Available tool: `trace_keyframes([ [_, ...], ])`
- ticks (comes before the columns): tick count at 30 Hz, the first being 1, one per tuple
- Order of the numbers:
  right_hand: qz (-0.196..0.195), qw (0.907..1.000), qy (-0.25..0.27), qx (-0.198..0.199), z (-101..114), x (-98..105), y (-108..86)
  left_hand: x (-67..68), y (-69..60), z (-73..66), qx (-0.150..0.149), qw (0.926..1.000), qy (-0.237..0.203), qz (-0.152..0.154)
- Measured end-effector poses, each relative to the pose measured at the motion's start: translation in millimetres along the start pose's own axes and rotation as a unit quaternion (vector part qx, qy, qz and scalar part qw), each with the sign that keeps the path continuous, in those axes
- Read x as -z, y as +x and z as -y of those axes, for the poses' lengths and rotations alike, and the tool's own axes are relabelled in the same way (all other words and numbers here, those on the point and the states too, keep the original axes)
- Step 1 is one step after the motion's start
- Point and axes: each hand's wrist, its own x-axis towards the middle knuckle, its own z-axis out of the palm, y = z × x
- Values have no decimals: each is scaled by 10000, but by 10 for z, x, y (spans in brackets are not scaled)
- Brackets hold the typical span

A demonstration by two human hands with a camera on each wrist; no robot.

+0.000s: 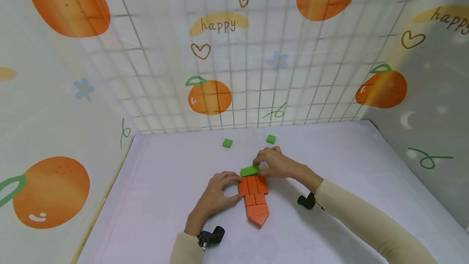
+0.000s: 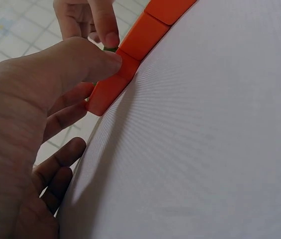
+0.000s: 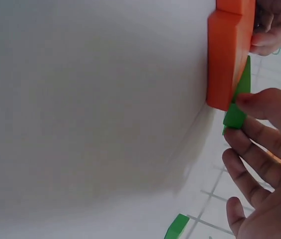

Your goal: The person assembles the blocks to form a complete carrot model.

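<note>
Orange blocks (image 1: 257, 210) lie flat against each other in a column that ends in a triangle toward the person. My left hand (image 1: 219, 193) pinches the leftmost upper orange block (image 1: 243, 186), thumb at its near end and a finger at its far end. Along the far edge of the orange row sits a green block (image 1: 249, 171). At its right end my right hand (image 1: 278, 163) pinches it. In the right wrist view, thumb and fingers hold the green block (image 3: 235, 115) beside an orange block (image 3: 222, 59).
Two small green blocks, one on the left (image 1: 227, 143) and one on the right (image 1: 271, 139), lie farther back on the white table (image 1: 168, 162). Behind rises a curtain (image 1: 154, 72) printed with oranges. Each wrist carries a small black camera.
</note>
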Motion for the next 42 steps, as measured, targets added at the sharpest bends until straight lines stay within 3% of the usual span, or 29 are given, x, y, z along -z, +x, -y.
trace_keyframes([
  [8, 17, 9999, 116, 120, -22, -23, 59, 109, -2, 16, 36, 10000, 75, -33],
  [16, -169, 9992, 311, -187, -41, 4, 201, 116, 1, 71, 59, 10000, 58, 7],
  [24, -759, 9950, 195, -620, -71, 22, 687, 93, -9, 78, 0, 9999, -123, 11],
  [32, -503, 9903, 250, -1270, -77, -8, 1157, 61, 26, 41, -122, 9999, -84, -29],
  [42, -123, 9877, -79, -1558, -83, -174, 1470, 33, 28, 13, -123, 9999, -105, -38],
])
